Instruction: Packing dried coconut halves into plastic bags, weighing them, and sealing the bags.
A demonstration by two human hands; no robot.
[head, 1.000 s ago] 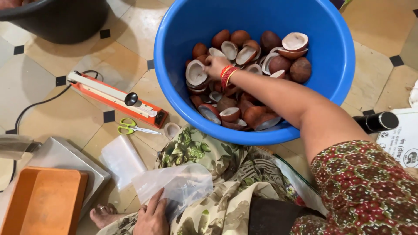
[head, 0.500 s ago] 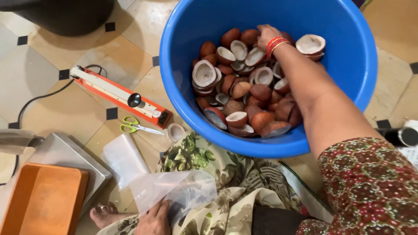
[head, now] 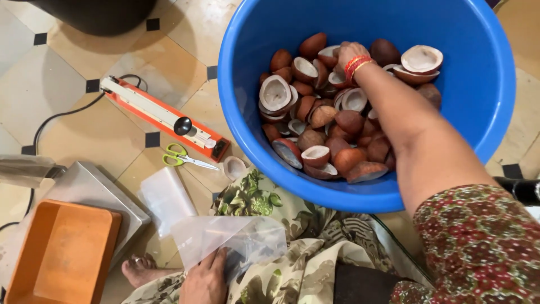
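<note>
Reaching deep into the blue tub (head: 478, 129), my right hand (head: 347, 53) rests among the coconut halves (head: 332, 112); its fingers are buried, so I cannot tell whether they grip. My left hand (head: 203, 278) pinches the clear plastic bag (head: 225, 239) on my lap, its long axis running left to right, mouth direction unclear. Beside the tub lies an orange heat sealer (head: 163, 118), angled diagonally.

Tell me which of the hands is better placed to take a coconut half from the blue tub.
Right hand: it reaches among the coconut halves. Left hand holds the plastic bag.
</note>
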